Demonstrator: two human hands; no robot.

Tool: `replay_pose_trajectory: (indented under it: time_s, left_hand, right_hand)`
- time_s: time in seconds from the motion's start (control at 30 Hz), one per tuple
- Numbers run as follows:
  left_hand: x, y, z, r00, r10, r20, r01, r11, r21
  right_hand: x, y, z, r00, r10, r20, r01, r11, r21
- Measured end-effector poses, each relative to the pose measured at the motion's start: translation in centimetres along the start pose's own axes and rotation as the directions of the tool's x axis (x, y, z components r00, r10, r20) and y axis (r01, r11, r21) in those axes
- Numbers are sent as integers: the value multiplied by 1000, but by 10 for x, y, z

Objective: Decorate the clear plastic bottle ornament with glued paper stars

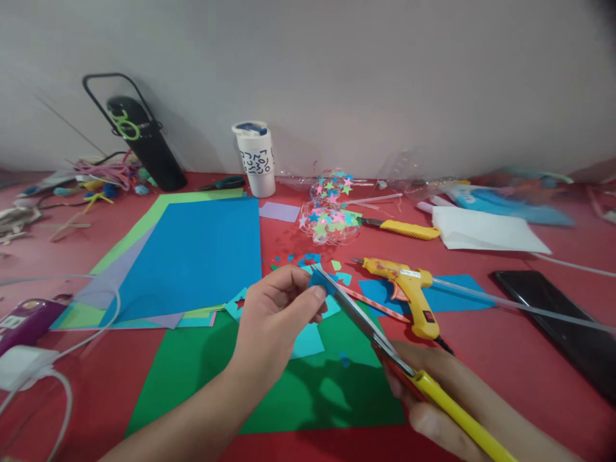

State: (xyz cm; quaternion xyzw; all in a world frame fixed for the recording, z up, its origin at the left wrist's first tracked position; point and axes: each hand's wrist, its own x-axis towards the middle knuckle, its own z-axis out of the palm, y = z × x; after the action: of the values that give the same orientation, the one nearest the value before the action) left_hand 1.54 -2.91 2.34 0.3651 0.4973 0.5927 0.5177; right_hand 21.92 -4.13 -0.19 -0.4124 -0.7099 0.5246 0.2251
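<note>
My left hand [274, 314] pinches a small piece of blue paper [317, 278] between thumb and fingers. In my right hand [433, 398] are scissors [359, 314] with yellow handles, their blades pointing up and left. The blade tips lie against the blue paper; whether they cut into it is hard to see. Both hands are above a green sheet [192, 378] on the red table. Light-blue paper [308, 341] and small blue scraps [310, 258] lie around and beyond my left hand.
A yellow glue gun [409, 282] rests right of the scissors, near a black phone [553, 321]. Further back are a yellow cutter knife [409, 229], clear coils with paper stars [332, 208], a white tumbler [257, 160] and a black bottle [149, 147]. Coloured sheets [202, 250] lie left.
</note>
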Motion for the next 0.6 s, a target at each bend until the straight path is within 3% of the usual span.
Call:
replay_pose_trajectory:
  time_s: [0.27, 0.6]
  left_hand:
    - [1, -3, -1, 1000, 2, 21, -2, 1000, -17]
    - [6, -2, -5, 997, 81, -12, -81, 996, 28]
  right_hand:
    - [-9, 13, -2, 999, 33, 20, -33, 999, 32]
    - [4, -1, -3, 997, 11, 79, -9, 1000, -25]
